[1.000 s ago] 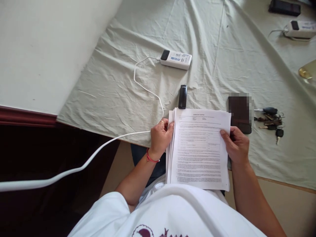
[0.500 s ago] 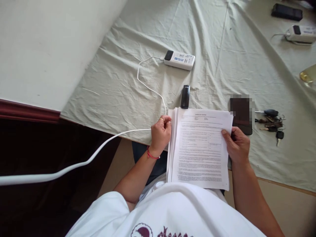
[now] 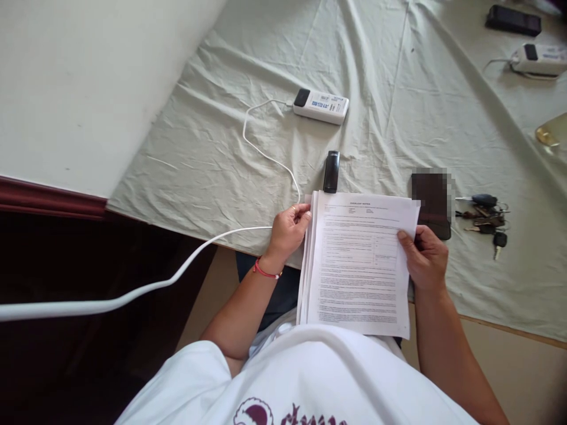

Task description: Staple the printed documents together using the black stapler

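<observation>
A stack of printed paper sheets (image 3: 358,265) is tilted over the table's front edge, its lower end against my white shirt. My right hand (image 3: 425,257) grips the stack's right side, thumb on top and fingers behind. At the upper left edge, my left hand (image 3: 290,230) is closed with thumb and fingertips at the fanned-out sheets. Just past the top of the papers lies a black stapler-like object (image 3: 332,172). A white cable (image 3: 186,271) runs behind my left wrist up to a white power bank (image 3: 321,107).
A dark phone (image 3: 432,203) lies right of the papers, beside a bunch of keys (image 3: 487,215). Farther right are another white power bank (image 3: 538,61), a black case (image 3: 514,20) and a yellowish transparent object (image 3: 553,134). A pale cloth (image 3: 199,159) covers the table.
My left hand has shifted slightly, its fingers now reaching onto the stack's left edge instead of curled up beside it. The right hand keeps its hold.
</observation>
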Available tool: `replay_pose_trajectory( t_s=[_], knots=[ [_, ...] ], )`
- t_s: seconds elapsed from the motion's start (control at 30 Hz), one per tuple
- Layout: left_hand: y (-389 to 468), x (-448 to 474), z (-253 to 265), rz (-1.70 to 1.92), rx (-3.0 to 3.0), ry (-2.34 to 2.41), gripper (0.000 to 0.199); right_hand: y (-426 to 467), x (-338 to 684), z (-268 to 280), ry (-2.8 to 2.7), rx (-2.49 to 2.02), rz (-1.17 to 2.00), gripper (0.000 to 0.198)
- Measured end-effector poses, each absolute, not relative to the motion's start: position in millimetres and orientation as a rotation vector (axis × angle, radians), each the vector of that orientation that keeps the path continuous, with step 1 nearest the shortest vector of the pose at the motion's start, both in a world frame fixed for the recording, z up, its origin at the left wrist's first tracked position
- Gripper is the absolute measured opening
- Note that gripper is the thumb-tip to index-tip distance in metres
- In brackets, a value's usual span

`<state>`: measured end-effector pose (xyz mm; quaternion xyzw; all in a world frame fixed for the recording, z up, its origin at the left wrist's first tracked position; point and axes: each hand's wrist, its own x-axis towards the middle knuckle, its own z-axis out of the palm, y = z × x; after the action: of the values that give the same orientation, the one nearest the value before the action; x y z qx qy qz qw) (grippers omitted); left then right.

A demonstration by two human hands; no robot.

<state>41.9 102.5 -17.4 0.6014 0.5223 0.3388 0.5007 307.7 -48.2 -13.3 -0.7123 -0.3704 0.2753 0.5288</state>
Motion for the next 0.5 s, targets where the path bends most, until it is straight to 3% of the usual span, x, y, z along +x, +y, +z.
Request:
replay_pose_trajectory(
  t_s=[0.2,0.5],
  knots=[
    [106.4,41.4,-14.0,0.760,1.496,1.239,0.018,-48.0,306.9,-11.2,-0.852,-1.675,0.678,0.028],
    [97.3,44.8,-17.5,0.894,1.450,1.327,0.024,-45.7,306.7,-11.8,-0.856,-1.700,0.636,0.031]
  ],
)
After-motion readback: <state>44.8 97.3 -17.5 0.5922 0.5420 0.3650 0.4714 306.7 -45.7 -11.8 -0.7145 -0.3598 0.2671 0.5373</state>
